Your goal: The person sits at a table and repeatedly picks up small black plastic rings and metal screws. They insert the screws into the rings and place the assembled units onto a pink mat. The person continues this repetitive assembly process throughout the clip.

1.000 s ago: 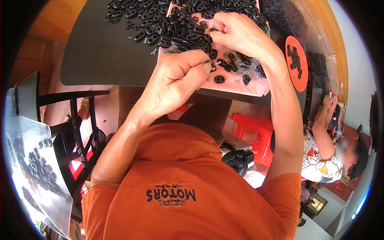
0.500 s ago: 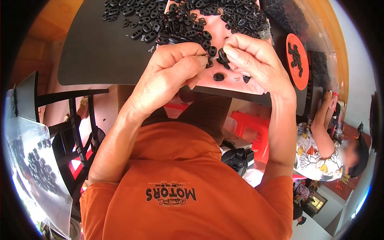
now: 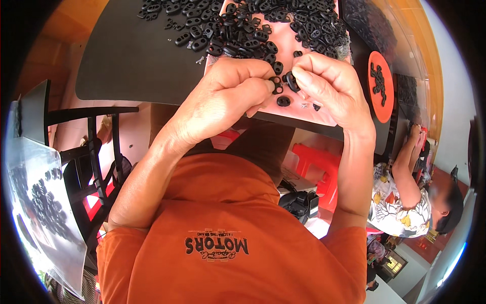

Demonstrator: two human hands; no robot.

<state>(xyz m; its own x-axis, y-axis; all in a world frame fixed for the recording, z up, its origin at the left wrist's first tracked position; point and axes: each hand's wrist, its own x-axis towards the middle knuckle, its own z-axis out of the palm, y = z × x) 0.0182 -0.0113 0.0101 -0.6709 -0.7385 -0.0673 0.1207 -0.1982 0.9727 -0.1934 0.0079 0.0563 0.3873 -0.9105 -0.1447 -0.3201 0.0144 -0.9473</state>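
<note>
Left hand (image 3: 223,99) pinches small black ring piece (image 3: 276,85) at fingertips; right hand (image 3: 326,83) pinches black oval piece (image 3: 290,81) just beside it, pieces nearly touching, above pink sheet (image 3: 304,112); black parts heap (image 3: 263,25) just beyond hands

- The heap of cord-lock parts (image 3: 263,25) lies on the table (image 3: 126,61), behind both hands.
- Left hand (image 3: 223,101) sits left of right hand (image 3: 329,86), over the table's near edge.
- A round tray (image 3: 380,86) lies right of the heap.
</note>
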